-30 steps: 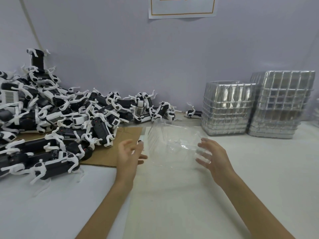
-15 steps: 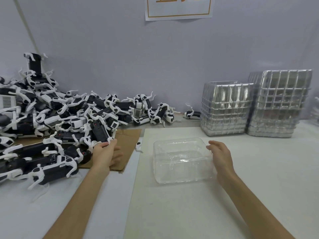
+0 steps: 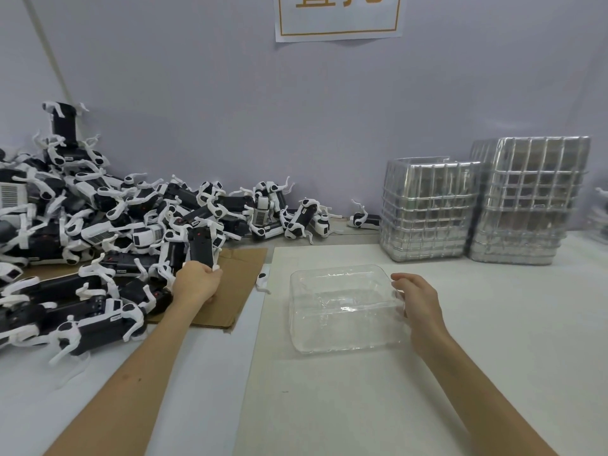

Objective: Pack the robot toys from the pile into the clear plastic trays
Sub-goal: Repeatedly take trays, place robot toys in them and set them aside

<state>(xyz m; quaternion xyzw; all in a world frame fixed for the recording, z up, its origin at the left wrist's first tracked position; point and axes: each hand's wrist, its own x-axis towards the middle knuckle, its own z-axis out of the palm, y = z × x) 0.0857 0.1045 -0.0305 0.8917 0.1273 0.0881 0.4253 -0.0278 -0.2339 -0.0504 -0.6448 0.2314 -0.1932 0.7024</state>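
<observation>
- The right hand (image 3: 419, 302) lies at the right side of a shallow clear plastic tray with rounded corners (image 3: 332, 270). Its fingers are bent over the right rim and hold it.
- The tray sits open side up on a flat white sheet (image 3: 329, 406) laid on the white table (image 3: 543, 340). Only the sheet shows through its floor and walls.
- The left hand (image 3: 197, 284) is closed round the lower end of a black box-bodied robot toy with white legs (image 3: 201, 246). The toy stands upright over a brown cardboard sheet (image 3: 245, 274), at the near edge of the pile and well left of the tray.
- A loose white toy leg with a black spot (image 3: 262, 280) lies between the cardboard and the tray, at the edge of the white sheet.
- A tangled pile of black-and-white robot toys (image 3: 98, 225) covers the left of the table back to the wall and lies over the far part of the cardboard.
- A lone toy (image 3: 363, 221) lies against the wall, between the pile and the stacks.
- At far right stand a lower stack of nested clear trays (image 3: 427, 209) and, just beside it, a taller stack of nested clear trays (image 3: 529, 199). I cannot tell whether they hold anything.
- A white paper sign with an orange border (image 3: 339, 18) hangs on the wall above.
- Count: one tray set out, one toy in hand, one loose leg, one lone toy and two stacks. The pile is too tangled to count.
</observation>
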